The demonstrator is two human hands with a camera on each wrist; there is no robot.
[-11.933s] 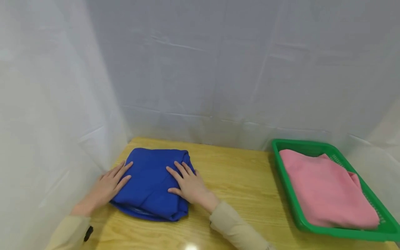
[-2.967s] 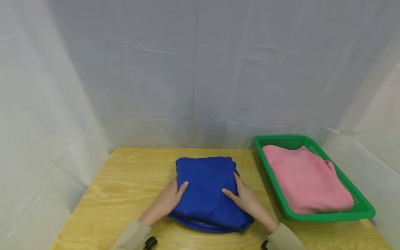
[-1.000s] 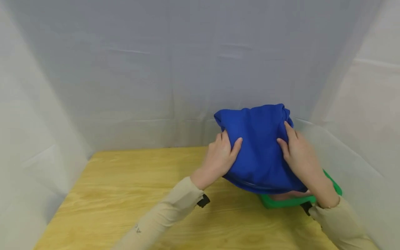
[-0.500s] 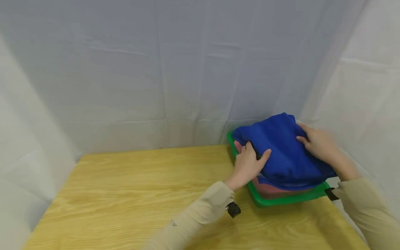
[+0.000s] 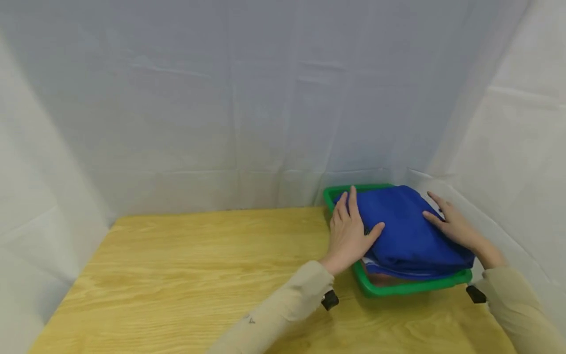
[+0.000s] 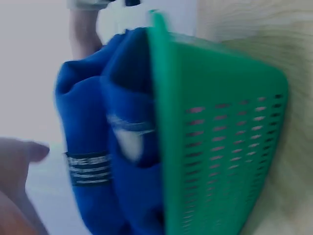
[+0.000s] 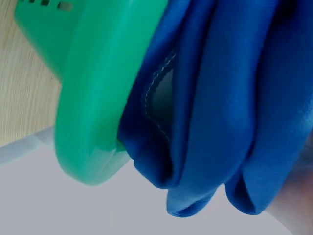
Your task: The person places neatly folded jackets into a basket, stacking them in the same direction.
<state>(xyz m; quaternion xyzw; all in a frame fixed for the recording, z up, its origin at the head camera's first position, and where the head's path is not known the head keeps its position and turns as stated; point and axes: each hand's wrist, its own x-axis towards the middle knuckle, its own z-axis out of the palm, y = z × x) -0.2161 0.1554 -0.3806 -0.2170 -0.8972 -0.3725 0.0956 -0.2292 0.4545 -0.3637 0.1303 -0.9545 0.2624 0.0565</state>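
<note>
A folded blue garment (image 5: 402, 226) lies in the green plastic basket (image 5: 400, 287), over a folded pink cloth (image 5: 383, 280) of which just a sliver shows at the near end. My left hand (image 5: 348, 238) is at the garment's left side, fingers straight and thumb spread over its edge. On the far side my right hand (image 5: 457, 227) has loosely extended fingers along the garment's right edge. The left wrist view shows a dark label with white lettering (image 6: 89, 169) on the garment's folded side. Its layered folds sit against the basket rim in the right wrist view.
The basket stands at the right end of the wooden table (image 5: 199, 265), close to the sheet walls. A grey-white sheet (image 5: 221, 108) hangs behind the table, with further white sheeting (image 5: 517, 162) on the right.
The blue garment, carried rightward from the table in both hands, has come down into the basket over the pink cloth. Over the last half second it has settled lower and both hands have loosened.
</note>
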